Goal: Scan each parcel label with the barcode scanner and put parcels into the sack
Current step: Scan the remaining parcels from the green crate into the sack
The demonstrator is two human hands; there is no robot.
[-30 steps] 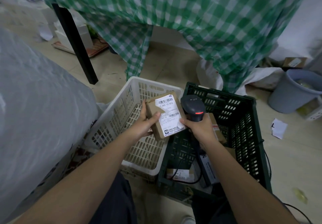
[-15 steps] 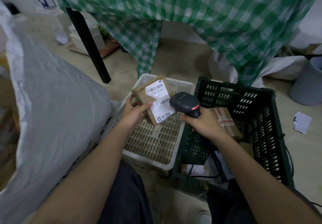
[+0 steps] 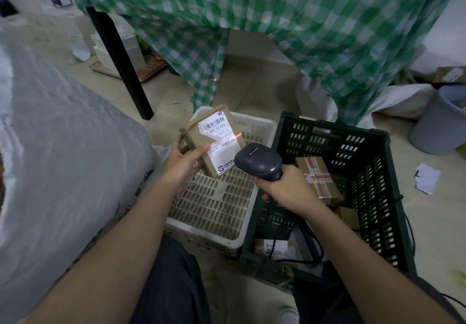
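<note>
My left hand grips a brown cardboard parcel with a white barcode label, held tilted above the white basket. My right hand grips the black barcode scanner, its head just right of and below the label. A red scan line glows on the label's right edge. A large grey-white sack bulges at the left. Another taped brown parcel lies in the dark green crate, partly behind my right hand.
A green checked cloth hangs over a table with a black leg behind the baskets. A grey bucket stands at the right. Paper scraps lie on the floor. The scanner cable runs down into the crate, where more small boxes lie.
The parcel stays in my left hand over the white basket. The scanner has moved left to the label's lower right corner, and a red scan line now shows on it.
</note>
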